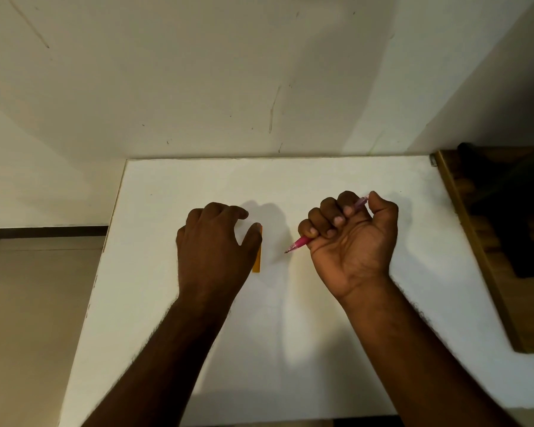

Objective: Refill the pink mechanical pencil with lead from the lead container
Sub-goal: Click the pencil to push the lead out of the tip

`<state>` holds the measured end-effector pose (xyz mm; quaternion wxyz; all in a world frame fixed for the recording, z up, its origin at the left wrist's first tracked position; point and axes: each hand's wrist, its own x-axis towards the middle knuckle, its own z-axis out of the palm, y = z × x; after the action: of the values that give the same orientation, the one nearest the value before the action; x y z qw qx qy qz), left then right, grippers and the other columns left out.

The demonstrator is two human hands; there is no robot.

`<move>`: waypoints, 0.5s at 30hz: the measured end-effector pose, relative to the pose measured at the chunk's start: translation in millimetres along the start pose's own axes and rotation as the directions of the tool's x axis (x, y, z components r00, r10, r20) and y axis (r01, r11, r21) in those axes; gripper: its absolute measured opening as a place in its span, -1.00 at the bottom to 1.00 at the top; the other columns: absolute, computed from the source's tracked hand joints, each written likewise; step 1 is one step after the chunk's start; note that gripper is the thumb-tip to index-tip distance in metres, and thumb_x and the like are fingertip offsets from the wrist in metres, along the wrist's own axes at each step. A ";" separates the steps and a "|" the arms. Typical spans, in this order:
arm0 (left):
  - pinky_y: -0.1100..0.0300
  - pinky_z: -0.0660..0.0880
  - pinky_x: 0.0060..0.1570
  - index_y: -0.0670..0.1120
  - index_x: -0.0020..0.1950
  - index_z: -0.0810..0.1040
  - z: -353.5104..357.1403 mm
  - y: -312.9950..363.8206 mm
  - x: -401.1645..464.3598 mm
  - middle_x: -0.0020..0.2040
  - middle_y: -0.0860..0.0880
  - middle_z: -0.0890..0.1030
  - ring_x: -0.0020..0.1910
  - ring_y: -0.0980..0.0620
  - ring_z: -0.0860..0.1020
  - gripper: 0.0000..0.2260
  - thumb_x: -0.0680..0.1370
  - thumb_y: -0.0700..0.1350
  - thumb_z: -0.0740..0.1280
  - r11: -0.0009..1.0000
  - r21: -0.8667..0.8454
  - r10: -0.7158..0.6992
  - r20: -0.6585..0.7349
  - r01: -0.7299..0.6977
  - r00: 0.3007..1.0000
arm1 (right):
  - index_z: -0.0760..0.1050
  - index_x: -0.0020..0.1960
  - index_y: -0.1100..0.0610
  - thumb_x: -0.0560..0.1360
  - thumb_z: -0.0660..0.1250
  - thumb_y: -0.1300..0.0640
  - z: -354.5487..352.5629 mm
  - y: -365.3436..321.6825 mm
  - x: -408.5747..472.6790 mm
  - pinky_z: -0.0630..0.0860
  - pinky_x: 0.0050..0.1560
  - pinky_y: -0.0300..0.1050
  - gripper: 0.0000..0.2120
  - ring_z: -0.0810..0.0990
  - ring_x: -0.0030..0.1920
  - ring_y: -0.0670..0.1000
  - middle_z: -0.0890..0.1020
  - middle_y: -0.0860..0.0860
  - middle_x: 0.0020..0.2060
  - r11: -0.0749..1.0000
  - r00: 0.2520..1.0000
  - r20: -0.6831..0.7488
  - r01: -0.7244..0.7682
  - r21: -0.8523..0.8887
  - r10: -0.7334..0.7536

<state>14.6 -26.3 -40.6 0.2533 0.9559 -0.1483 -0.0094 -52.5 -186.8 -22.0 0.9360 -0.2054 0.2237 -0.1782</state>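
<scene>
Two hands: both of yours are over the white table (321, 349), forearms reaching in from the near edge.
Right hand (353, 238): palm turned up toward you, fingers curled into a fist around the pink mechanical pencil (301, 242).
Right thumb: pressed against the far end of the pencil, where a pale translucent section shows between thumb and index finger.
Pencil position: you hold it at a slant, its pointed tip toward the near left and sticking out below your little finger, its cap end toward the far right.
Pencil tip: clear of the table as far as can be judged; contact cannot be confirmed.
Left hand (215, 245): palm down, fingers loosely bent, thumb spread toward the right.
Left hand grip: your thumb lies across the far end of the lead container (257, 260); whether you are pinching it or only touching it cannot be told.
Lead container: a narrow orange piece lying flat on the table, long axis running near to far, partly hidden under your left thumb.
Spacing: container and pencil tip lie near each other but apart, with bare table between them.
Table: white top, set against a pale marked wall (198, 87) on the far side.
Right side: a brown wooden board (475, 257) lies at the right edge of the table, with dark shapes beyond it too dim to identify.
Left side: tiled floor (28, 303) beyond the left edge.
</scene>
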 end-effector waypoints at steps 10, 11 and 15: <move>-0.02 0.46 0.16 0.05 0.17 0.62 -0.4 0.0 0.7 0.17 0.06 0.63 0.20 -0.05 0.51 -0.69 0.53 0.18 0.35 1.000 0.003 -0.002 0.009 0.002 1.000 | 0.27 -0.33 0.09 0.57 0.02 -0.10 0.8 -0.2 0.2 0.25 -0.34 -0.11 -0.61 0.16 -0.43 -0.02 0.27 -0.01 -0.44 1.000 1.000 0.001 0.003 -0.002 -0.003; -0.01 0.46 0.15 0.05 0.17 0.62 -0.6 0.0 0.6 0.16 0.06 0.63 0.20 -0.05 0.51 -0.69 0.53 0.17 0.35 1.000 0.003 -0.002 0.008 0.002 1.000 | 0.27 -0.32 0.09 0.58 0.03 -0.11 1.0 -0.3 -0.1 0.25 -0.34 -0.11 -0.61 0.16 -0.42 -0.02 0.27 -0.02 -0.43 1.000 1.000 -0.004 0.006 -0.004 -0.006; -0.01 0.45 0.16 0.05 0.17 0.62 -1.1 0.0 0.1 0.17 0.06 0.62 0.20 -0.05 0.51 -0.70 0.53 0.17 0.35 1.000 0.001 -0.005 0.008 0.005 1.000 | 0.27 -0.32 0.09 0.57 0.02 -0.14 1.1 -0.5 -0.8 0.24 -0.33 -0.11 -0.60 0.15 -0.42 -0.02 0.26 -0.02 -0.43 1.000 1.000 -0.012 0.007 -0.001 -0.007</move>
<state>14.8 -25.8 -39.7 0.2521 0.9564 -0.1471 -0.0135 -52.8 -186.6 -20.6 0.9338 -0.2057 0.2288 -0.1827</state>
